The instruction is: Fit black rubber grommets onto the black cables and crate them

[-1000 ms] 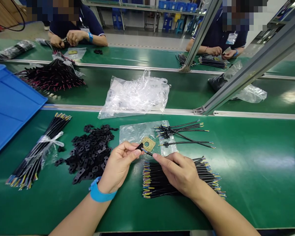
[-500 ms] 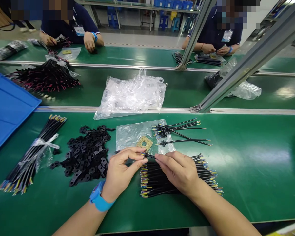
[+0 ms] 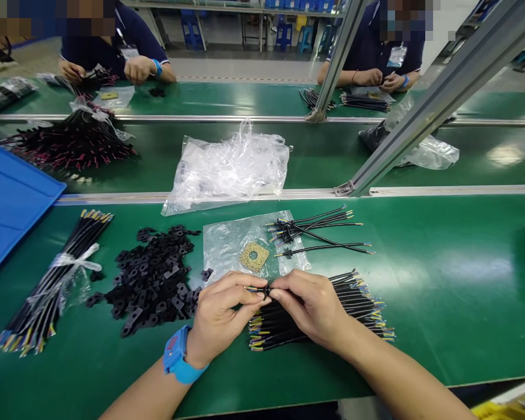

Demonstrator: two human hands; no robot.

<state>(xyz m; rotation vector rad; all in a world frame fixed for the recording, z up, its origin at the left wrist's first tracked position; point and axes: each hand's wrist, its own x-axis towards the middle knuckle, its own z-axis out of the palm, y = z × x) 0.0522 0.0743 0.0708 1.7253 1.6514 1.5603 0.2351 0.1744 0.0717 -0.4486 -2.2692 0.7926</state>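
My left hand [image 3: 227,309], with a blue wristband, pinches a black cable [image 3: 256,289] near its coloured wire ends. My right hand [image 3: 312,303] closes on the same cable at a small black clip [image 3: 266,291] between the fingertips. Below and behind my right hand lies a row of black cables [image 3: 280,326] with bared ends. Just beyond the hands a tan perforated square [image 3: 262,258] rests on a clear bag [image 3: 221,239]. Several cables with clips [image 3: 328,246] lie at its right. A heap of black clips [image 3: 157,286] is left of my left hand.
A tied cable bundle [image 3: 65,268] and a blue bin [image 3: 13,198] are at the left. Crumpled plastic bags [image 3: 231,169] lie beyond the near rail. A slanted metal post [image 3: 420,105] rises at the right. Two people work across the table.
Both hands have lowered slightly, and a black clip now shows between the fingertips. The view has shifted a little. Across the table, one person's hand has lifted off small black parts.
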